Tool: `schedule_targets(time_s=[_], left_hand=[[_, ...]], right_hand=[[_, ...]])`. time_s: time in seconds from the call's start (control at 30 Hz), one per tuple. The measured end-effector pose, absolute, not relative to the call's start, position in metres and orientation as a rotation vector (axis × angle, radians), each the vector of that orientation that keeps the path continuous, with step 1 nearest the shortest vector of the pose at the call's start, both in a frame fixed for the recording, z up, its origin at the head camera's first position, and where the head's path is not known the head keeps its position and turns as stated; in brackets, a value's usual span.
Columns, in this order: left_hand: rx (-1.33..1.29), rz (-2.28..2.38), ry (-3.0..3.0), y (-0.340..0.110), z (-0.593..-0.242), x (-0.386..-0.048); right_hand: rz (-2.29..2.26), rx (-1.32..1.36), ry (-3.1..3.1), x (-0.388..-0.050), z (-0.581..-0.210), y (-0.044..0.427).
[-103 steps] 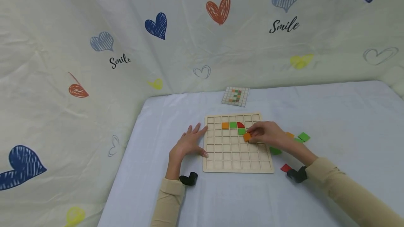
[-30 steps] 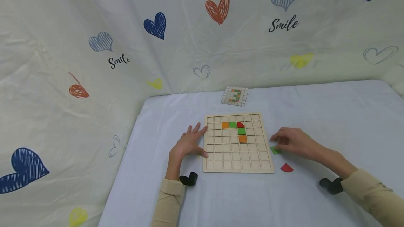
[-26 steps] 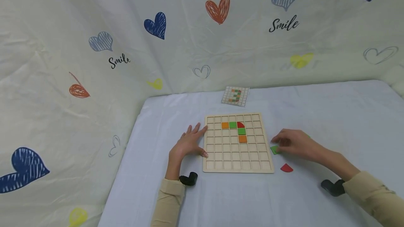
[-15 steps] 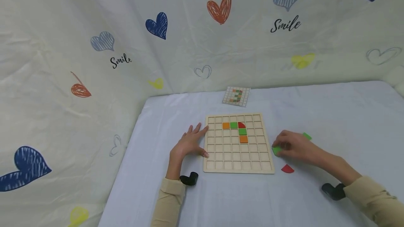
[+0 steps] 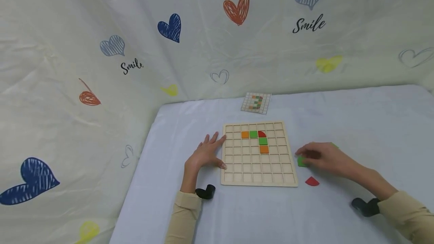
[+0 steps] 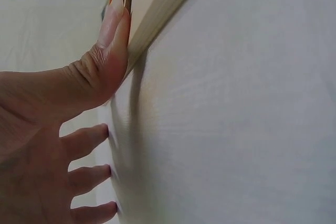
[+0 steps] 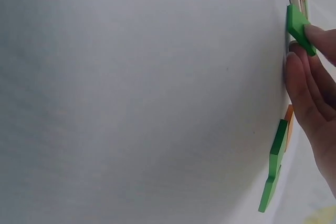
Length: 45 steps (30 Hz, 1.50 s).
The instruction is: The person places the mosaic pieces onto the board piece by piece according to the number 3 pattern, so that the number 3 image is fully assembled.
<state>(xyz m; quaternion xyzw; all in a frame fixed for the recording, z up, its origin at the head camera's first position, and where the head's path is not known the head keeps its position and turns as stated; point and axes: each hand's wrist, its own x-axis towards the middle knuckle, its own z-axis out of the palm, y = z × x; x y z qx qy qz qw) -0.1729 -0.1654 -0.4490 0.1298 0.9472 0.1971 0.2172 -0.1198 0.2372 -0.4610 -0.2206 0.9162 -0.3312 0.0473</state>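
A wooden grid board [image 5: 255,168] lies on the table, with orange, green and red tiles set in some of its squares. My left hand [image 5: 204,154] rests at the board's left edge, fingers spread. Its thumb [image 6: 113,30] presses against the wooden side in the left wrist view. Just right of the board, my right hand [image 5: 325,157] pinches a green square tile [image 7: 299,27], with the thumb on its face. In the right wrist view that tile looks tilted near the cloth. The hand partly hides it in the head view.
A red quarter-round tile [image 5: 312,181] lies below the right hand. Behind that hand are more green tiles [image 7: 278,148] and an orange tile [image 7: 289,124], mostly hidden in the head view. A printed pattern card [image 5: 256,103] lies beyond the board.
The right hand has set an orange tile into the board under the green one, then moved right to the loose tiles and taken hold of a green one. The left hand stays put.
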Motion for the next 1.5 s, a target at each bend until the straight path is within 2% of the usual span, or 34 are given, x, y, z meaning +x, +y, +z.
schedule_targets(time_s=[0.17, 0.73, 1.5], left_hand=[[0.366, 0.555, 2.620, -0.165, -0.449, -0.173], [0.348, 0.588, 2.617, -0.164, -0.448, -0.172], [0.354, 0.551, 2.629, -0.164, -0.447, -0.174]], right_hand=[[-1.019, -0.657, 2.779, -0.119, -0.458, 0.240], [-1.150, -0.344, 2.701, -0.123, -0.459, 0.229], [-1.315, -0.428, 2.611, -0.145, -0.454, 0.186]])
